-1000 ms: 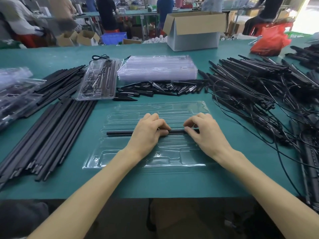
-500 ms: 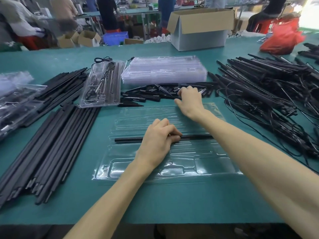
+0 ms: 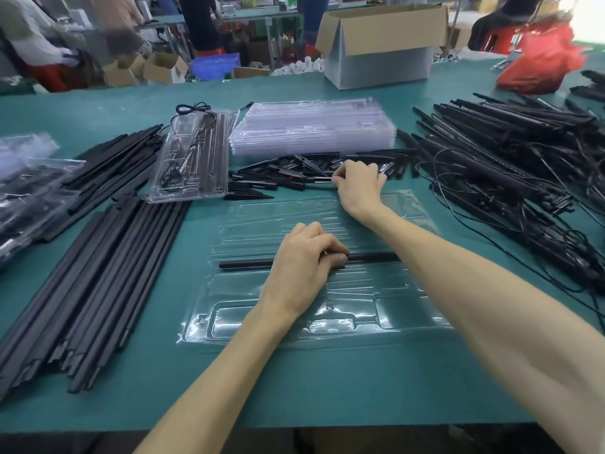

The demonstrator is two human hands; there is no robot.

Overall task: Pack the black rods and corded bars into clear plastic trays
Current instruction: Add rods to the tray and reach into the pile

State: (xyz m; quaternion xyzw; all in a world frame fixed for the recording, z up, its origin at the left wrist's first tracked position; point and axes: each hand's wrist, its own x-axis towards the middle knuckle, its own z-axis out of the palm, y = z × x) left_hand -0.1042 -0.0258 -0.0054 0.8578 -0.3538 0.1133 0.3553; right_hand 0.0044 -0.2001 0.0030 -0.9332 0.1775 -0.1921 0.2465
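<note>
A black rod (image 3: 245,264) is being held down in a lengthwise groove of the clear plastic tray (image 3: 203,326) by the left hand (image 3: 304,260). The hand's fingers are curled over the rod's middle, and the rod's ends are showing on either side of the hand. Just beyond the tray's far edge, a short black piece (image 3: 319,180) is being pinched by the curled fingertips of the right hand (image 3: 358,183), at the near edge of a pile of short pieces (image 3: 278,173). A bundle of long rods (image 3: 98,273) is lying left of the tray, and corded bars (image 3: 507,165) are heaped to its right.
</note>
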